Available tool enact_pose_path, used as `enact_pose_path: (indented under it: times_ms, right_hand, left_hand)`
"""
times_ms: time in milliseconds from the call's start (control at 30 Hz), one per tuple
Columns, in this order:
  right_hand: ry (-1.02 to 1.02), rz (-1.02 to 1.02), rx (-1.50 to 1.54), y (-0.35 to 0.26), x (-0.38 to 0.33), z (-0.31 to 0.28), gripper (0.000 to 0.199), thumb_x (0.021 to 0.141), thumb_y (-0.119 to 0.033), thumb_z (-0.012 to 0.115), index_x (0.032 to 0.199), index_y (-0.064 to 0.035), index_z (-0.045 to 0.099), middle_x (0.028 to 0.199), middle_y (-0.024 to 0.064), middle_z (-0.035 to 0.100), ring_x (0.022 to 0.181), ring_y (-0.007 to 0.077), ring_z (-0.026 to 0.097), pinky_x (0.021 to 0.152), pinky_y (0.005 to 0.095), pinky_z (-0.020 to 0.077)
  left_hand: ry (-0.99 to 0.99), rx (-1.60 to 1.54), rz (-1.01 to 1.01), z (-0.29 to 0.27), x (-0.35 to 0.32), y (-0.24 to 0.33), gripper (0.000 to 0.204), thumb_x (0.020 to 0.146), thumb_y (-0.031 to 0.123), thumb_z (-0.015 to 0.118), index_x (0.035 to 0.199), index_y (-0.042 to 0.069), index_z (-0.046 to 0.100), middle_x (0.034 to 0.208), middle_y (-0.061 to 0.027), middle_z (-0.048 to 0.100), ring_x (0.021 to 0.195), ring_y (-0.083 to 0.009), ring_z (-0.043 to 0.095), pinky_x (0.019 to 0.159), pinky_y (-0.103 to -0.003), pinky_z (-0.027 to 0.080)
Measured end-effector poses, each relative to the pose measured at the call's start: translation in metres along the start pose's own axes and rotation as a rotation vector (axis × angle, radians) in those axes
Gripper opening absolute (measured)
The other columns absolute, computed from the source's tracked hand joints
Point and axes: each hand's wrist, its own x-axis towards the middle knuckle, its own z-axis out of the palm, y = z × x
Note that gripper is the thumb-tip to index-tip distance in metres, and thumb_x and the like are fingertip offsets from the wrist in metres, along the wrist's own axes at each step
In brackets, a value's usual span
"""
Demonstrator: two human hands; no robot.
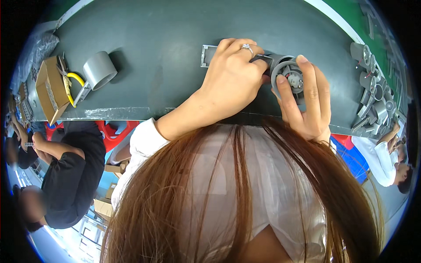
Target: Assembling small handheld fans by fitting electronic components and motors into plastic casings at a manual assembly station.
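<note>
A grey plastic housing with a round barrel lies in both my hands above the green table. Its open end faces up and shows a round motor-like part with a small red spot inside. My left hand is closed around the housing's handle side, and a ring sits on one finger. From under that hand a light grey rectangular frame sticks out to the left; whether it belongs to the housing I cannot tell. My right hand grips the barrel, fingers around its rim and one digit over the opening.
On the left of the table stand a grey cylinder with a handle, yellow-handled pliers and a cardboard box. Several grey housings are heaped at the right edge. People sit at both sides, one in black.
</note>
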Motion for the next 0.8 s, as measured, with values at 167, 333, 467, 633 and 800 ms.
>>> enact_pose_path:
  times_ms: [167,333,467,633,800]
  right_hand:
    - [0.087,0.0,0.058,0.0,0.001,0.003,0.016,0.072,0.001,0.065,0.088,0.0043,0.063,0.111,0.029,0.058,0.093,0.0355,0.058,0.073,0.0399,0.0536]
    - [0.149,0.063,0.083,0.002,0.003,0.004,0.018,0.07,-0.004,0.07,0.085,0.0021,0.062,0.106,0.0279,0.06,0.085,0.0353,0.061,0.064,0.0361,0.0553]
    - [0.173,0.081,0.107,0.0,0.008,0.005,0.021,0.068,-0.006,0.072,0.084,0.0016,0.061,0.104,0.0278,0.06,0.084,0.0357,0.061,0.064,0.0363,0.0556]
    - [0.237,0.115,0.214,-0.002,0.004,0.008,0.025,0.066,-0.007,0.077,0.078,0.0025,0.057,0.102,0.0293,0.06,0.084,0.0372,0.061,0.062,0.0375,0.0554]
    - [0.309,0.129,0.333,-0.005,0.0,0.019,0.031,0.069,-0.009,0.078,0.083,0.0029,0.054,0.106,0.0304,0.059,0.084,0.038,0.061,0.063,0.0387,0.055]
  left_hand:
    - [-0.016,-0.098,-0.003,-0.002,0.003,-0.001,0.006,0.07,0.005,0.066,0.073,0.001,0.064,0.084,-0.0112,0.066,0.087,-0.0268,0.061,0.083,-0.038,0.042]
    - [-0.029,-0.08,0.009,-0.002,0.005,-0.002,0.007,0.071,0.004,0.065,0.073,0.001,0.06,0.077,-0.0102,0.062,0.074,-0.0273,0.059,0.076,-0.037,0.041]
    - [0.011,-0.053,0.041,-0.001,0.002,-0.003,0.01,0.071,0.005,0.067,0.073,0.002,0.058,0.075,-0.0091,0.061,0.069,-0.0265,0.058,0.071,-0.037,0.04]
    - [0.028,-0.066,0.064,0.002,-0.001,-0.004,0.013,0.07,0.007,0.069,0.075,0.003,0.058,0.078,-0.0077,0.062,0.07,-0.0255,0.058,0.072,-0.036,0.04]
    - [-0.01,-0.09,0.036,-0.004,-0.003,-0.007,0.013,0.07,0.007,0.07,0.076,0.003,0.059,0.082,-0.0055,0.063,0.073,-0.0245,0.058,0.072,-0.036,0.041]
